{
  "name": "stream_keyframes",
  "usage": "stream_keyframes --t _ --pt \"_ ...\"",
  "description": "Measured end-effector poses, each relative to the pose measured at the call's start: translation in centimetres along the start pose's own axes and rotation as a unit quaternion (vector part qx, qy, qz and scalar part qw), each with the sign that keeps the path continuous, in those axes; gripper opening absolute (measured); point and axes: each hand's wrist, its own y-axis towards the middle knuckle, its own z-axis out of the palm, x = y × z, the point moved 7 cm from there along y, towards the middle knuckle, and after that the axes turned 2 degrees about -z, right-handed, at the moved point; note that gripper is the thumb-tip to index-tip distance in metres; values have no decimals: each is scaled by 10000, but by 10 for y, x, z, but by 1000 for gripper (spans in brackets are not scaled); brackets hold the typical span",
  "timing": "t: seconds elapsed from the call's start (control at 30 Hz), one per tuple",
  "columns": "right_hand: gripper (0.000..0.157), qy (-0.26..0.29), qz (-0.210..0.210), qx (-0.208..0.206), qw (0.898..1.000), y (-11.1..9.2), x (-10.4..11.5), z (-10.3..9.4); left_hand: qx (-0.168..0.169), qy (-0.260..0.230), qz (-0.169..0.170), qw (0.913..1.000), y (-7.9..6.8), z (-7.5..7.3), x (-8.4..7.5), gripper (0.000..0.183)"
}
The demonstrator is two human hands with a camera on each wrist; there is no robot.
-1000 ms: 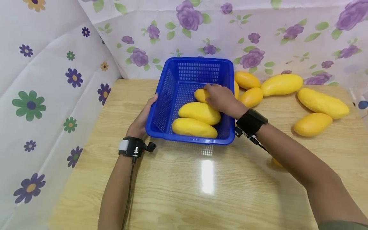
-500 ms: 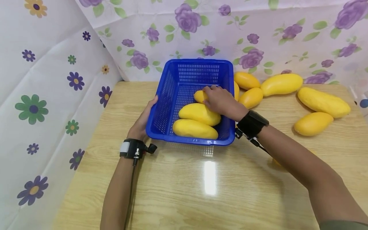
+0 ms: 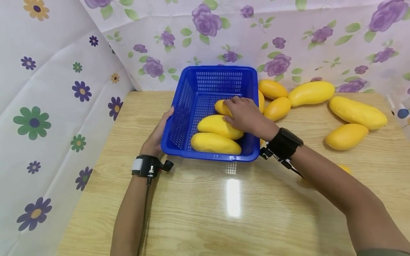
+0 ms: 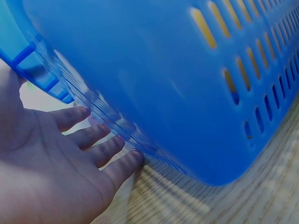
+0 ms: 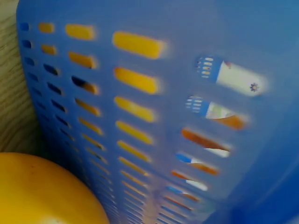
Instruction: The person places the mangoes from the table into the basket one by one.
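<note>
A blue plastic basket (image 3: 208,155) with slotted walls stands on the table. Two large yellow mangoes, a front mango (image 3: 216,143) and a middle mango (image 3: 220,127), lie in it. Behind them is a smaller orange-yellow mango (image 3: 220,106), partly covered by my right hand (image 3: 246,115), whose fingers curve over it inside the basket. My left hand (image 3: 157,135) is at the basket's left side, thumb by the rim. In the left wrist view its straight fingers (image 4: 100,154) touch the outer wall. The right wrist view faces the basket's outer wall, so that hand is hidden there.
Several mangoes lie right of the basket, including a long yellow mango (image 3: 311,93) by the floral curtain and an orange-yellow mango (image 3: 347,136). Another mango (image 3: 344,168) is mostly behind the right forearm. A mango (image 5: 42,191) sits close outside the basket's right wall.
The right hand shifts slightly on the smaller mango, and its thumb spreads toward the middle one. The left hand and basket stay put; the head view drifts slightly.
</note>
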Motion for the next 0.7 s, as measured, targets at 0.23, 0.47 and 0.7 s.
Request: stream_keyframes --t 0.23,0.47,0.7 --pt "58 20 -52 -186 9998 -11 3 -9 -258 -9 -60 9996 2 -10 4 74" --pt "57 189 -121 -260 9994 -22 4 -15 -269 84 -36 9996 4 -12 6 75" --pt "58 547 -74 -483 9973 -38 -4 -27 -269 110 3 9996 5 -10 6 74"
